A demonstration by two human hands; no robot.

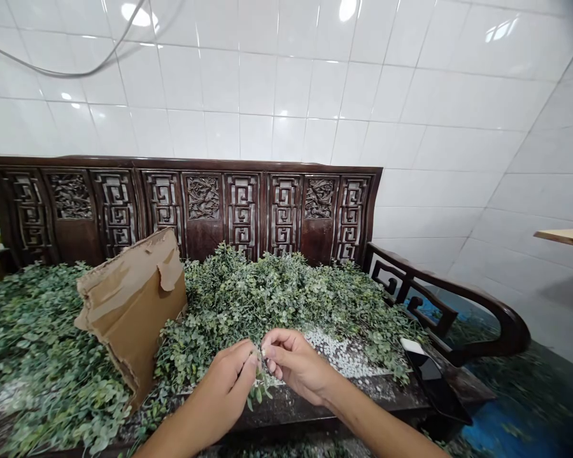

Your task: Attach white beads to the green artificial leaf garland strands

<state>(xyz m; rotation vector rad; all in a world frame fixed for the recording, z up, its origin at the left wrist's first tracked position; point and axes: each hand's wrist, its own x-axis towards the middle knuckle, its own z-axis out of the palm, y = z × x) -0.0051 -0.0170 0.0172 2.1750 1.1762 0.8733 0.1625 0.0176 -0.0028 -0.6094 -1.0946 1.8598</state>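
My left hand [229, 375] is closed in a pinch on a leafy green sprig [259, 393], whose leaves hang below the fingertips. Close beside it, my right hand [298, 366] pinches a tiny whitish piece [263, 352] at the upper end of the sprig. Whether that piece is joined to the stem cannot be made out. Behind both hands lies a big heap of similar green sprigs [277, 286]. Many small white pieces [339, 353] are scattered on the dark wooden seat, just past my right hand.
A torn cardboard sheet [143, 305] stands upright on the left, between that heap and another pile of sprigs [33, 337]. The carved bench back [203, 238] runs behind. At right are a curved armrest [458, 286], a dark phone-like slab [434, 381] and a small white object [412, 346].
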